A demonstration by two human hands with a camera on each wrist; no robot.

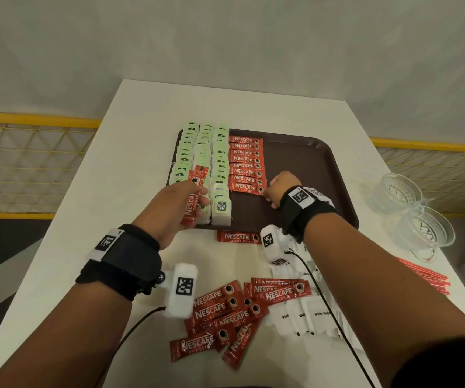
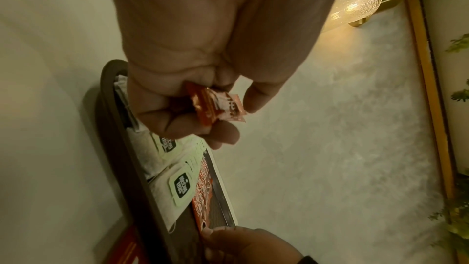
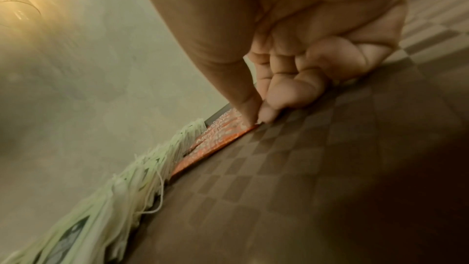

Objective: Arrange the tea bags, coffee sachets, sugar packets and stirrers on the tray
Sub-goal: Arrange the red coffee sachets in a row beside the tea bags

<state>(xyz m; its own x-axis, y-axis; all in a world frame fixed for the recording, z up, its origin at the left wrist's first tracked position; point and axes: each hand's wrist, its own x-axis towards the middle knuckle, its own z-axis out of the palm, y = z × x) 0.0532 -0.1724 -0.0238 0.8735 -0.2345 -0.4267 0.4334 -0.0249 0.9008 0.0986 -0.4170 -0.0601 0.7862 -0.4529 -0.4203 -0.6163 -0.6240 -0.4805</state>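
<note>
1. Two risks come from the right hand (image 1: 277,186): its thumb and forefinger pinch the right end of the nearest sachet (image 1: 246,188) in the coffee column on the tray (image 1: 309,169). I think a small pull sideways could drag this sachet out of line, or push the overlapping ones above it.
2. One more risk is on the left. The left hand (image 1: 179,204) holds a spare sachet (image 1: 195,196) just above the tea bags (image 1: 200,152), which stand in three tight rows on the left part of the tray. If the hand goes lower, it may knock the front bags, and their loose strings can catch on the fingers.
3. Left hand pose: palm turned inward, fingers curled around the spare sachet, thumb on the other side of it. In the left wrist view the packet looks a little crumpled, so a hard grip may crease it more.
4. Right hand pose: wrist low over the bare tray floor, the other fingers folded into the palm, only the pinching tips touch the sachet.
5. Many sachets (image 1: 225,315) and sugar packets (image 1: 307,315) wait on the table (image 1: 113,191) near the person, one sachet just below the tray edge. Stirrers (image 1: 424,274) lie at the right, near the glass bowls (image 1: 416,211); a wide arm move could hit these bowls.
</note>
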